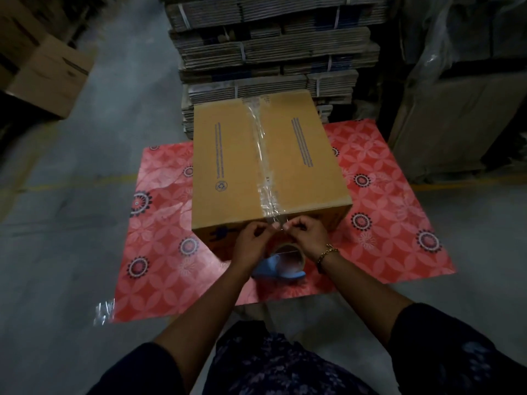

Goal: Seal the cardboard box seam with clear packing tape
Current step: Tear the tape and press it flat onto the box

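Two hands meet at the near top edge of the closed brown cardboard box [271, 163], centre of frame. Left hand [252, 242] and right hand [309, 238] both have fingers curled in, thumb against fingertips, pinching the strip of clear packing tape [263, 155] between them just where it folds over the box edge. The two hands are near each other, not touching.

Tape strip runs along the centre seam of the box top, from the far edge to the near edge; wrinkled and glossy toward the near end.

Roll of clear packing tape on a brown core [289, 256] sits just below the hands, against the near face of the box, partly hidden by the wrists. A light blue object [273, 272] lies under it; cannot tell what it is.

Box stands on a red floral-patterned sheet [159, 252] spread over the grey concrete floor [57, 252]. Box flaps are shut; contents not visible.

Bundled stacks of flattened cardboard [271, 52] fill the upper centre, directly behind the box. A gold bracelet [328, 253] is on the right wrist.
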The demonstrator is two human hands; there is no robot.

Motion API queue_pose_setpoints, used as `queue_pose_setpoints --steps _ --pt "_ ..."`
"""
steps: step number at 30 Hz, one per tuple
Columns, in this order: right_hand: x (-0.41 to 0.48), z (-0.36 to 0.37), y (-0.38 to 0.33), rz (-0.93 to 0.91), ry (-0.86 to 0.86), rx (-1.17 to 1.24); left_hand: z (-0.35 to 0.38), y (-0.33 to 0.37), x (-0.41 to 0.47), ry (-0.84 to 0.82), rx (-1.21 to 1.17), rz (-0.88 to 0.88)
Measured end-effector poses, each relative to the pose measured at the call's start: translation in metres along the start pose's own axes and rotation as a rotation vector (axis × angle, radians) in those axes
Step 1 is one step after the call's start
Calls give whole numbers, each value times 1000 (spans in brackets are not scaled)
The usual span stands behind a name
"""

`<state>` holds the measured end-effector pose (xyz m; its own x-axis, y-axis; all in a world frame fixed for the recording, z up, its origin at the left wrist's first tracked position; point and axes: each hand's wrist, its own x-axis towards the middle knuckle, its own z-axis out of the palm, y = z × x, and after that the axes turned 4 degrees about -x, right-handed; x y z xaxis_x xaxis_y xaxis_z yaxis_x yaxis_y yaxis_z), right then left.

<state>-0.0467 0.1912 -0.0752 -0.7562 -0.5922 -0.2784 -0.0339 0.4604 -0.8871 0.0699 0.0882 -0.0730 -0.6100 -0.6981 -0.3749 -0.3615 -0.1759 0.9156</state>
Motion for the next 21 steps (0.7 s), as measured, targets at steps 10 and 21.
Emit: queue_pose_setpoints --steps 10,21 --pt "10 12 3 101 101 -35 9 -20 11 215 182 140" --pt "16 14 -2 218 161 -111 17 -28 16 319 166 114"
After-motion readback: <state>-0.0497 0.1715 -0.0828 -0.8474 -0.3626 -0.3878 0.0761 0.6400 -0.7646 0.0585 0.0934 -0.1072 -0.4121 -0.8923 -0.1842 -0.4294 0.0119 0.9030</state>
